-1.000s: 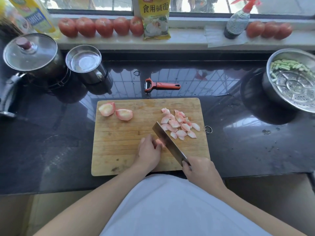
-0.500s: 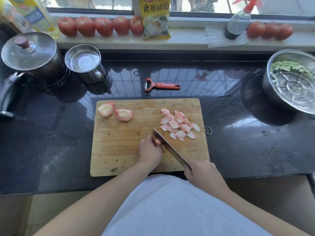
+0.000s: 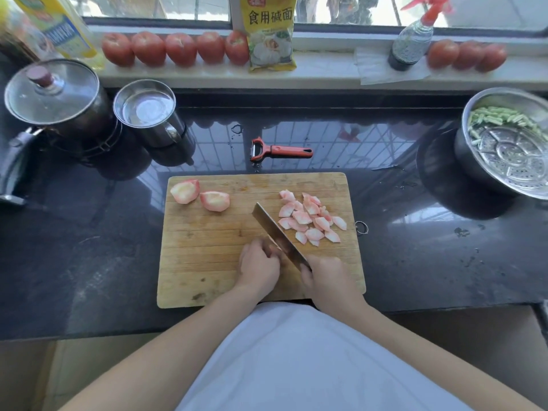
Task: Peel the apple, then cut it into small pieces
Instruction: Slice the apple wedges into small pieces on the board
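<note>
Apple work sits on the wooden cutting board (image 3: 207, 262): two peeled chunks (image 3: 200, 195) lie near its far left corner, a heap of small cut pieces (image 3: 310, 219) spreads toward its right edge, and whatever piece the left hand (image 3: 258, 264) curls over near the front middle is hidden by its fingers. The right hand (image 3: 324, 274) grasps the handle of the cleaver (image 3: 277, 232), whose blade slants away just beside the left fingertips. Bare board lies open left of the hands, a red peeler (image 3: 280, 149) rests on the dark counter (image 3: 89, 256) beyond the far edge, and a steamer pot (image 3: 504, 143) stands well apart at right.

Apple piece under left hand (image 3: 257, 264) hidden — knife handle (image 3: 305, 266) too.
</note>
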Action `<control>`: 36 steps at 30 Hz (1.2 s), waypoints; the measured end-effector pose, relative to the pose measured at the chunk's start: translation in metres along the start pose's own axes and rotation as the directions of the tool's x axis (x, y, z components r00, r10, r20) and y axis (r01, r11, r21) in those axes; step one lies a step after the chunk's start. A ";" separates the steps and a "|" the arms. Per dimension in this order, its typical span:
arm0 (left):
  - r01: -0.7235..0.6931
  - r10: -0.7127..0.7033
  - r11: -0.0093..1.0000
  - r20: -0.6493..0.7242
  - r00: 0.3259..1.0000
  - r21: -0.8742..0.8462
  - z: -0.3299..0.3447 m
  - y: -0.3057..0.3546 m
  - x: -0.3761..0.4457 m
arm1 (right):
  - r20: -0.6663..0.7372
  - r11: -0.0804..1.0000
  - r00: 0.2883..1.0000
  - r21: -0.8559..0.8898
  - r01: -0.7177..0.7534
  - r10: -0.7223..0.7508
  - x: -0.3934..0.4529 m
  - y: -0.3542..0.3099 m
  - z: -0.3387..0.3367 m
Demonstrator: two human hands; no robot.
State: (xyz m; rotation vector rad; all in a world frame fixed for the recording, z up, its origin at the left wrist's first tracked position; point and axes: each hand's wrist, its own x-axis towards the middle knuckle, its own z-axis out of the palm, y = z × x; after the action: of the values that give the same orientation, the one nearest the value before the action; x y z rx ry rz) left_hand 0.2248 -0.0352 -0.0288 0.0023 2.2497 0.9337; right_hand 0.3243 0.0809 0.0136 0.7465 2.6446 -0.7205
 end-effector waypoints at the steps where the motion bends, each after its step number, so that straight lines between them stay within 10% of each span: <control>1: 0.002 -0.002 1.000 -0.001 1.000 0.017 0.000 -0.002 0.001 | -0.002 1.000 1.000 0.024 -0.008 0.009 -0.006 0.005 -0.003; 24: -0.031 0.031 0.999 0.001 1.000 0.020 0.002 -0.008 0.006 | 0.125 0.979 0.992 -0.205 0.018 0.008 -0.032 0.029 -0.018; 36: -0.046 0.046 0.999 -0.005 0.999 0.023 0.003 -0.014 0.009 | -0.038 0.999 0.999 -0.010 0.034 -0.035 0.014 0.001 -0.007</control>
State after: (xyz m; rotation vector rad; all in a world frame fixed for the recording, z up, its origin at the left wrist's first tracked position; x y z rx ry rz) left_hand 0.2230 -0.0414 -0.0438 0.0627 2.2739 0.9332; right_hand 0.3128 0.0913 0.0134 0.7206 2.6991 -0.7100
